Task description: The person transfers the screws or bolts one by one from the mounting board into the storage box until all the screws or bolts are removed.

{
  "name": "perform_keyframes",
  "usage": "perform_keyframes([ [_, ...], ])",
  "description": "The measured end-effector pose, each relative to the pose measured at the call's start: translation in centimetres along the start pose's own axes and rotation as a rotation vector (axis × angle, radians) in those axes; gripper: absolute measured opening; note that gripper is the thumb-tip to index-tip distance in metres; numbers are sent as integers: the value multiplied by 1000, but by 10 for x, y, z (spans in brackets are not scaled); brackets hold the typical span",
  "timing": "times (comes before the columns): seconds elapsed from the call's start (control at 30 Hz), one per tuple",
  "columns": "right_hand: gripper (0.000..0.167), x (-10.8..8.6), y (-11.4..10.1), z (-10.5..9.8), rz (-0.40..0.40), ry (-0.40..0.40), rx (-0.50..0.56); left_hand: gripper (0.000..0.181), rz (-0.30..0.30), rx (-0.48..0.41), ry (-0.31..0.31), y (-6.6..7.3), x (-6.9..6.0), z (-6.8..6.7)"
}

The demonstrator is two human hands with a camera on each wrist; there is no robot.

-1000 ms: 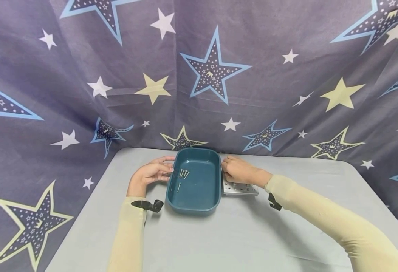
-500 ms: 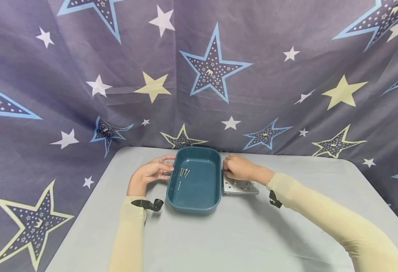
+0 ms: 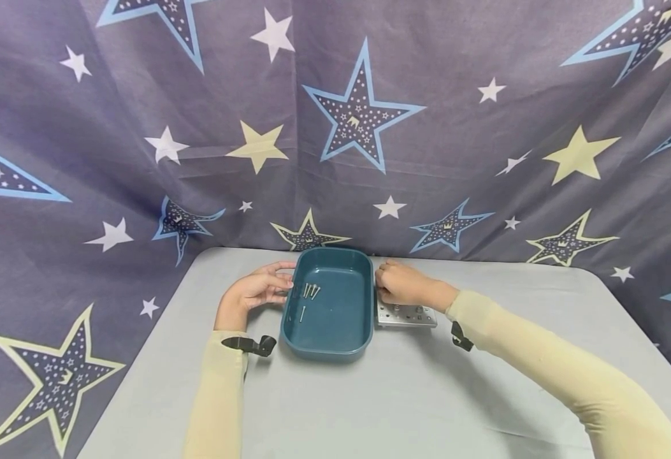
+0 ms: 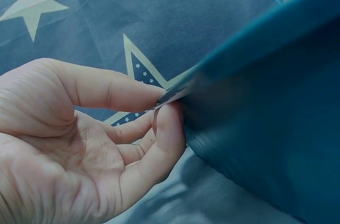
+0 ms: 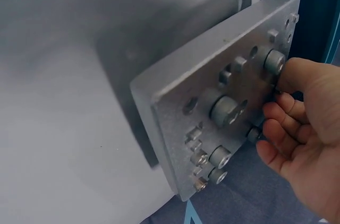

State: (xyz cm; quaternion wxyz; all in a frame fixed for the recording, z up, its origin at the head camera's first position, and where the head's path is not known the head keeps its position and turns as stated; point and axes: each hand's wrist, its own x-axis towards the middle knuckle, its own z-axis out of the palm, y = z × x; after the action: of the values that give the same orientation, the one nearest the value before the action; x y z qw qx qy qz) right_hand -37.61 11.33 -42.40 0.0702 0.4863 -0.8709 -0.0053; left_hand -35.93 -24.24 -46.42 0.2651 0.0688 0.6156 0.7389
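A blue rectangular tray (image 3: 335, 322) stands in the middle of the table, with several long screws (image 3: 310, 291) lying inside along its left part. My left hand (image 3: 257, 288) pinches the tray's left edge between thumb and fingers. Just right of the tray lies a thick silver metal plate (image 3: 406, 318), fitted with several socket-head bolts (image 5: 226, 110) and smaller screws, with open holes between them. Curled over the plate's far left part is my right hand (image 3: 406, 284); in the right wrist view its thumb and forefinger pinch a small screw, mostly hidden by the fingers.
A pale grey tabletop (image 3: 335, 408) spreads around the tray and plate. Behind its far edge hangs a dark purple curtain (image 3: 450, 134) printed with stars. Black straps (image 3: 249, 345) circle both sleeved wrists.
My right hand has shifted very slightly at the plate and keeps its fingers curled there. The left hand, tray and loose screws look the same.
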Motion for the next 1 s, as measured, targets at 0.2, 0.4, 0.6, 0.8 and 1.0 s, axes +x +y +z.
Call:
perform_keyframes([
  [0.2, 32, 0, 0, 0, 17, -10, 28, 70, -3, 3, -1, 0, 0, 0],
  [0.4, 33, 2, 3, 3, 59, -47, 104, 69, -2, 7, -1, -1, 1, 0],
  [0.6, 35, 2, 5, 5, 61, -36, 108, 70, 0, 12, 2, -1, 1, 0],
  [0.8, 24, 0, 3, 9, -4, 38, -27, 70, -4, 12, 6, 0, 1, 1],
  [1.0, 16, -1, 1, 10, 13, 25, -64, 71, -3, 5, 0, 0, 1, 1],
])
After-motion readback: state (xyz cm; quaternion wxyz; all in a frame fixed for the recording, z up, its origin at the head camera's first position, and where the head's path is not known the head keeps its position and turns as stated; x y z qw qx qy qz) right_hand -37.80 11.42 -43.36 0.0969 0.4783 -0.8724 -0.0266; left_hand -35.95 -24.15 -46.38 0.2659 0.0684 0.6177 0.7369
